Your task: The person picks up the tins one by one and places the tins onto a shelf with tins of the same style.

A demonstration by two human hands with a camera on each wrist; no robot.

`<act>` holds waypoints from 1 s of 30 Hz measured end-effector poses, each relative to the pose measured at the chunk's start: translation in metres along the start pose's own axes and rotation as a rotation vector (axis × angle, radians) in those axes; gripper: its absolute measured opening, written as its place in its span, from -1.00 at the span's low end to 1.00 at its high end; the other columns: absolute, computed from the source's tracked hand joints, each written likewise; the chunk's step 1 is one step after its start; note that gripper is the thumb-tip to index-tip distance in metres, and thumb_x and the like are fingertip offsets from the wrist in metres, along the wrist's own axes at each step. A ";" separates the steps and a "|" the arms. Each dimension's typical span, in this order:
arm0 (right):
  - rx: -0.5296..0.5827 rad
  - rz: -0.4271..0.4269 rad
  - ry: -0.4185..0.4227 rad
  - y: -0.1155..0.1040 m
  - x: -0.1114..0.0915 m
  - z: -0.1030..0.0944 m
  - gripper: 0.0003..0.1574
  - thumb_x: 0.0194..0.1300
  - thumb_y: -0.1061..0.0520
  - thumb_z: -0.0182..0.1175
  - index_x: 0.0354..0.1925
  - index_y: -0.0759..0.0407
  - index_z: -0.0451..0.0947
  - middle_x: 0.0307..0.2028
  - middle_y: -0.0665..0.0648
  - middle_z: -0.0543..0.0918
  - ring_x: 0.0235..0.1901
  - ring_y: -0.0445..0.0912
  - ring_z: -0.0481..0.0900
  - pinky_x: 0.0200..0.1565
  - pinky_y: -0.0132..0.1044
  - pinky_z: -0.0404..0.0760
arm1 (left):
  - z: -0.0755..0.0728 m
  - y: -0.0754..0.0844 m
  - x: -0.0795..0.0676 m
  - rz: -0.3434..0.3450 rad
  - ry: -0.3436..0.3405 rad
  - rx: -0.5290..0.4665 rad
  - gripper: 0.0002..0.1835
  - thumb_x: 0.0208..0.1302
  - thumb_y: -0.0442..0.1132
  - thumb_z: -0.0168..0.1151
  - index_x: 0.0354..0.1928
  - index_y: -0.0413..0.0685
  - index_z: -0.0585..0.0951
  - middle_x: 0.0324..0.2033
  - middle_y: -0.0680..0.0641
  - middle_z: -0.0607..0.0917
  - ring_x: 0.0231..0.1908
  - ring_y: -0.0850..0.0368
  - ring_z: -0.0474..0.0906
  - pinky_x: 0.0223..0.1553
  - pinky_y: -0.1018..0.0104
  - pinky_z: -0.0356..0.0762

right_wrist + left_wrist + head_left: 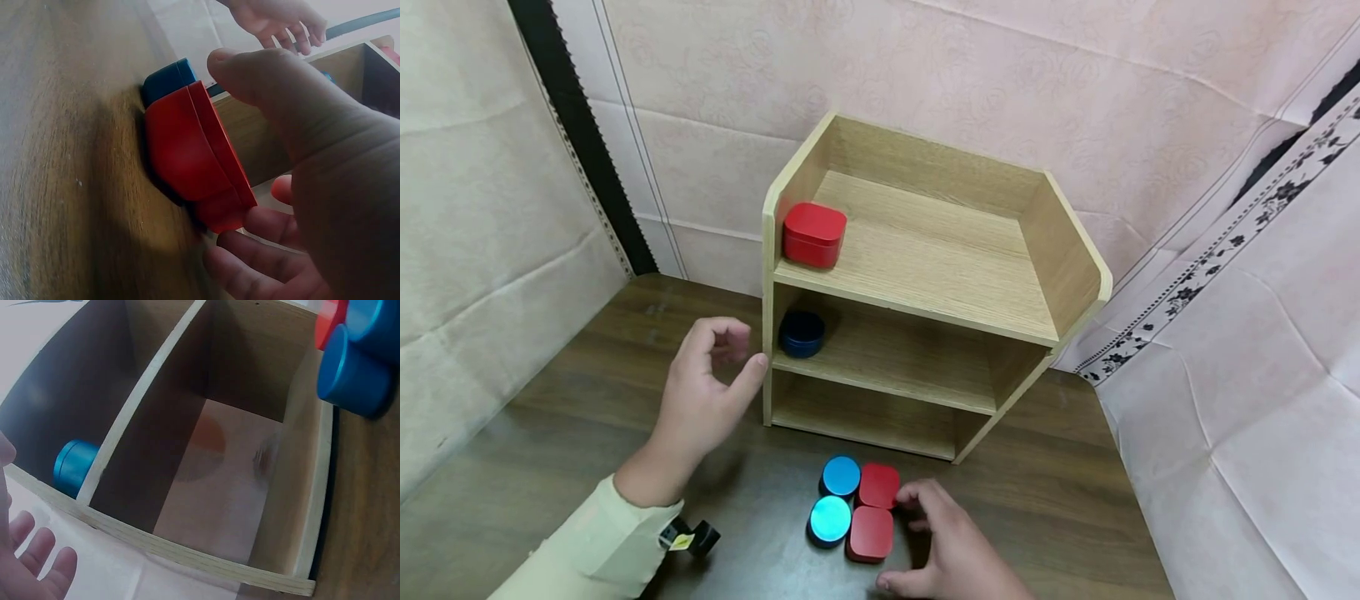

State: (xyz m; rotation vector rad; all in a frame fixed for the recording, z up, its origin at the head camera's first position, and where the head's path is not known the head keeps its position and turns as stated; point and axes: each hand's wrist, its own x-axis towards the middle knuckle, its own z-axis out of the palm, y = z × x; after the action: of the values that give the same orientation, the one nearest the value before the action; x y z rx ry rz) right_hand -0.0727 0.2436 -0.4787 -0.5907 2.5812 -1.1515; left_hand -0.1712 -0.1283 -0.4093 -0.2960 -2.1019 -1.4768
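Observation:
On the tabletop two red rounded-square boxes, the farther one (878, 483) and the nearer one (871, 533), stand beside two round blue tins, one farther (841, 476) and one nearer (831, 520). My right hand (953, 546) is at their right side, thumb and fingers spread apart; its fingertips reach the farther red box, and whether they touch is unclear. My left hand (707, 404) hovers by the shelf's left side with loosely bent fingers and holds nothing. Another red box (814, 236) sits at the top level's left end, and a dark blue tin (802, 334) at the middle level's left.
A wooden three-level shelf (940, 250) stands behind the boxes and tins, its top level walled at the back and sides. Patterned cloth (925, 75) hangs behind it and on both sides. A small black device (688, 537) is at the left sleeve's cuff.

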 end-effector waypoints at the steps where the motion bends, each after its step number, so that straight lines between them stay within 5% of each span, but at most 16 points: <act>1: 0.000 0.006 -0.003 0.000 0.000 0.000 0.02 0.12 -0.39 0.74 0.35 -0.16 0.44 0.28 -0.04 0.58 0.24 -0.05 0.70 0.25 -0.23 0.79 | 0.001 0.001 0.001 -0.003 -0.003 -0.004 -0.60 0.48 -0.32 0.43 0.26 -0.20 0.57 0.11 -0.03 0.66 0.07 0.09 0.61 0.18 0.48 0.54; 10: -0.062 0.089 -0.029 -0.003 -0.001 0.000 -0.04 0.07 -0.46 0.73 0.28 -0.30 0.50 0.19 -0.22 0.63 0.18 -0.16 0.66 0.23 -0.23 0.75 | 0.006 0.008 0.014 -0.002 -0.015 -0.047 -0.51 0.51 -0.31 0.41 0.38 -0.18 0.53 0.22 -0.10 0.65 0.13 0.16 0.59 0.17 0.54 0.58; 30: -0.119 0.051 -0.051 0.001 0.003 0.001 -0.14 0.08 -0.46 0.72 0.22 -0.34 0.56 0.10 -0.29 0.66 0.10 -0.27 0.63 0.20 -0.23 0.74 | 0.017 0.012 0.025 -0.049 0.016 -0.088 -0.56 0.54 -0.30 0.36 0.37 -0.19 0.54 0.10 -0.03 0.64 0.09 0.16 0.62 0.17 0.52 0.59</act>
State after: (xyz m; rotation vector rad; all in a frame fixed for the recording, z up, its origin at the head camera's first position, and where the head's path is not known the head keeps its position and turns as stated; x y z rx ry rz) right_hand -0.0753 0.2422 -0.4802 -0.5685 2.6186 -0.9596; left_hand -0.1915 -0.1110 -0.3905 -0.2667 -2.0483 -1.5981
